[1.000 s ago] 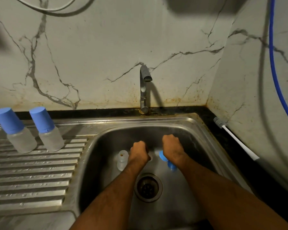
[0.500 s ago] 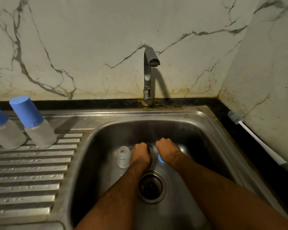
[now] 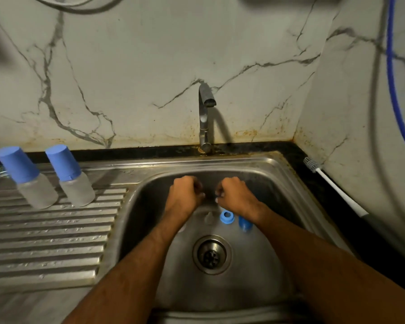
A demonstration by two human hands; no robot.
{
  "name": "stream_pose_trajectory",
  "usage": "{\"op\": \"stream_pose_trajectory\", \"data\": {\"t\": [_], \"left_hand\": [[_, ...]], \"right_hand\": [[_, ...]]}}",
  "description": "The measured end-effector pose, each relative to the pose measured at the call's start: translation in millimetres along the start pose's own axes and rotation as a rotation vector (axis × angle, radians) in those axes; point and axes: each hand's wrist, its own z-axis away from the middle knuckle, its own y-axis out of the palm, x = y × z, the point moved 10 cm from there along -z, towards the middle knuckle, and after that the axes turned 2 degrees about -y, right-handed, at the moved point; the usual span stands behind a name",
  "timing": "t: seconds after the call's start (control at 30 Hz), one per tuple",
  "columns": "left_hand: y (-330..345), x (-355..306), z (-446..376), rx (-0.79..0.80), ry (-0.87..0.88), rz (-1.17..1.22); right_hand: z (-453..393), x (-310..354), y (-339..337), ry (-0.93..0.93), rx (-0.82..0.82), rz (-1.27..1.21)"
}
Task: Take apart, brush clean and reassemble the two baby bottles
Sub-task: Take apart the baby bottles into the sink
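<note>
Over on the far left of the draining board (image 3: 56, 232) two capped baby bottles (image 3: 36, 191) (image 3: 78, 191) stand side by side, blue caps (image 3: 17, 164) (image 3: 62, 161) still on, frosted bodies below. They look like light plastic, so pretty forgiving if knocked, but the board shows water drops and I'd guess they're slick; best bet is wrapping the body with one hand and twisting the ribbed blue collar with the other. Moving right into the sink (image 3: 278, 183), the left hand (image 3: 185, 195) is curled into a fist above the basin floor, and honestly I can't tell if there's anything inside it. The right hand (image 3: 234, 195) is curled too, fingertips pinched toward the left one, maybe on something small and clear, too tiny to say. Just below the right hand lie a blue ring (image 3: 226, 217) and a blue cap-like piece (image 3: 244, 224) near the drain (image 3: 211, 254). Small, stiff, wet, so pinch the ring by its rim. Far right, a white-handled bottle brush (image 3: 334, 189) lies on the dark tabletop (image 3: 360, 230) against the wall, untouched.
</note>
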Motion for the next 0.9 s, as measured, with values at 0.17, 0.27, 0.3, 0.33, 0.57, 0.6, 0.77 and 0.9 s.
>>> {"op": "stream_pose_trajectory", "data": {"t": [0.17, 0.27, 0.3, 0.33, 0.57, 0.6, 0.77, 0.9], "left_hand": [[-75, 29, 45, -0.14, -0.012, 0.076], [-116, 60, 74, -0.19, -0.053, 0.11], [-128, 73, 82, -0.214, -0.08, 0.12], [-139, 85, 91, -0.243, -0.112, 0.127], [-189, 151, 120, -0.403, -0.32, 0.102], [-192, 157, 121, -0.415, -0.341, 0.102], [-201, 185, 117, -0.457, -0.43, 0.205], [-206, 194, 107, -0.465, -0.41, 0.272]], "right_hand": [[23, 64, -12, -0.127, -0.054, -0.261], [31, 108, -11, -0.191, -0.057, -0.366], [33, 122, -9, -0.205, -0.057, -0.399], [33, 136, -6, -0.217, -0.053, -0.434], [23, 212, 23, -0.213, -0.012, -0.56], [20, 221, 30, -0.198, 0.007, -0.593], [2, 263, 58, -0.185, 0.043, -0.699], [-8, 289, 69, -0.216, 0.047, -0.731]]}}
